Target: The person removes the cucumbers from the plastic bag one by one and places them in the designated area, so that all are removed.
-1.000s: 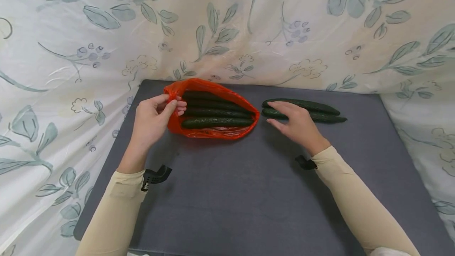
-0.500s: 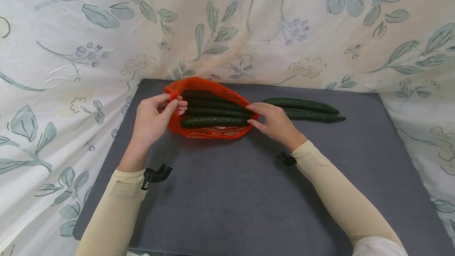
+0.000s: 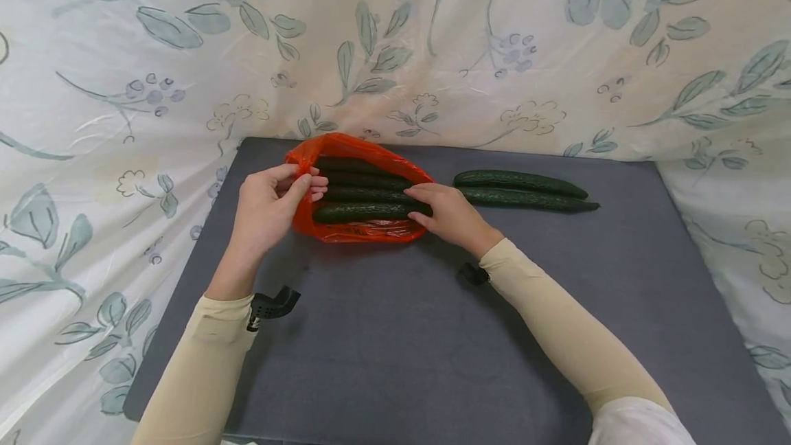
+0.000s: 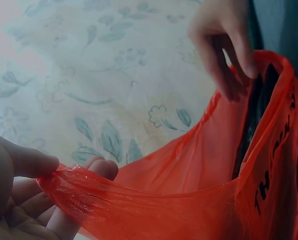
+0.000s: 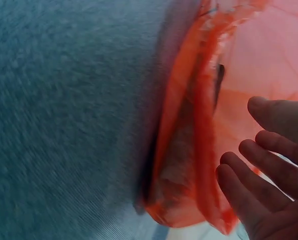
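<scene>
A red plastic bag [image 3: 361, 147] lies on its side with its mouth spread wide, and several dark green cucumbers [image 3: 364, 212] lie lengthwise inside. My left hand [image 3: 266, 201] pinches the bag's left rim between thumb and fingers; the left wrist view shows the plastic [image 4: 139, 212] stretched from that grip. Over the bag's right end is my right hand [image 3: 454, 218], its fingertips at the ends of the cucumbers. In the right wrist view that hand [image 5: 269, 185] has its thumb and fingers apart, with nothing between them, close beside the bag's edge [image 5: 204, 150].
Two more cucumbers, a rear one [image 3: 525, 182] and a front one [image 3: 531, 200], lie side by side on the dark grey table [image 3: 383, 335], right of the bag. A leaf-patterned cloth [image 3: 432, 53] hangs behind the table and along both sides.
My right hand has moved left from over the loose cucumbers to the bag's right end, pushing its rim slightly inward. The left hand has kept its pinch on the rim.
</scene>
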A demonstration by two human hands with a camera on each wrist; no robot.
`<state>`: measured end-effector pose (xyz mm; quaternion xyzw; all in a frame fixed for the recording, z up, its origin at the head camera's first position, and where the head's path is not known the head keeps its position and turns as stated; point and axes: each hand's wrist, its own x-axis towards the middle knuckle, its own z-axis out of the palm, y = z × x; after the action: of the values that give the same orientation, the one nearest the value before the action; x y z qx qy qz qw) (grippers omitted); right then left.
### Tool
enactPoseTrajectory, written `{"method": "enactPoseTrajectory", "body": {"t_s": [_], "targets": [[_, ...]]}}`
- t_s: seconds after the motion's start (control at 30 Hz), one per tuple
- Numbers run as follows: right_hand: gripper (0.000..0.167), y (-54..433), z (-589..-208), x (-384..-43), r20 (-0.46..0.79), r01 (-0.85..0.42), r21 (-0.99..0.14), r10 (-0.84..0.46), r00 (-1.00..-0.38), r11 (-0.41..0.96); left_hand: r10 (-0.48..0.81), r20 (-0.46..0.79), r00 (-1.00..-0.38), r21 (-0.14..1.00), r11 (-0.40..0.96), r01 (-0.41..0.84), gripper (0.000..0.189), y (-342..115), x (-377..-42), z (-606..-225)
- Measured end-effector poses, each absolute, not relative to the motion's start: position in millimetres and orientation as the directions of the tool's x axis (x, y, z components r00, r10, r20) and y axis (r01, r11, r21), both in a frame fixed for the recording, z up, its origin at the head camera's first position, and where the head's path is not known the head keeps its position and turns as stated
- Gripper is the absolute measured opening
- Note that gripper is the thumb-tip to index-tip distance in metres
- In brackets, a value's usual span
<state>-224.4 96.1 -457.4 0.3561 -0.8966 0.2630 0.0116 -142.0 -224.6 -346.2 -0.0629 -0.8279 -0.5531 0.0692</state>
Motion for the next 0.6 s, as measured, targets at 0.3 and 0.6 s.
{"method": "enactPoseTrajectory", "body": {"t_s": [0.3, 0.6], "targets": [[0.052, 88, -467, -231, 0.179, -0.655, -0.451, -0.657, -0.732, 0.607, 0.02, 0.179, -0.984, 0.905, 0.39, 0.173, 0.027, -225, -142, -346], [0.051, 81, -468, -234, 0.11, -0.633, -0.415, -0.654, -0.748, 0.654, 0.024, 0.183, -0.983, 0.913, 0.367, 0.179, 0.027, -227, -142, -347]]}}
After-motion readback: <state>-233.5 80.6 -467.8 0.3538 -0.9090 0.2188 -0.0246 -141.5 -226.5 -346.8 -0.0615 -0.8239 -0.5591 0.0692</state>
